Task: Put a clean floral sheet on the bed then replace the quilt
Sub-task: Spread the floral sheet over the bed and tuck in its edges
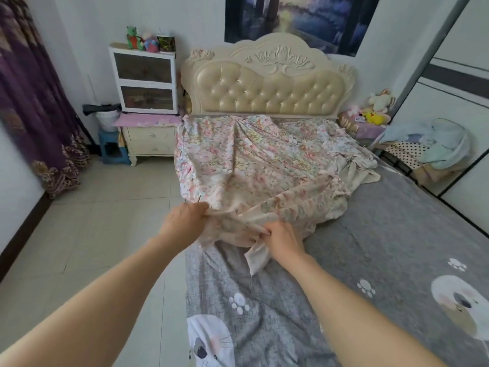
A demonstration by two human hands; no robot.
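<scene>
A purple patterned curtain [31, 107] hangs at the far left, reaching the tiled floor [100, 234]. Next comes a white 2-drawer cabinet [144, 80] standing on a cream nightstand [150, 140], with small toys [144, 41] on top of the cabinet.

The left hand [185, 221] is beside the left edge of the bed, fingers curled around a bunched fold of the floral sheet [251, 160]. The right hand [283, 241] is just to its right, fingers clamped on the same gathered edge, with a short flap of cloth hanging below the grip. Both hands hold the sheet's near edge above the grey bedding.

The floral sheet lies crumpled over the head half of the bed, from the tufted cream headboard [267, 88] down to the hands. Its right portion is heaped in folds and does not reach the right edge. The grey animal-print sheet [383, 247] is exposed across the foot half and the right side.

At the far right, plush toys [377, 109] sit on a second nightstand, and a pile of pale bedding [436, 144] rests on a seat beside the wardrobe [463, 83].
</scene>
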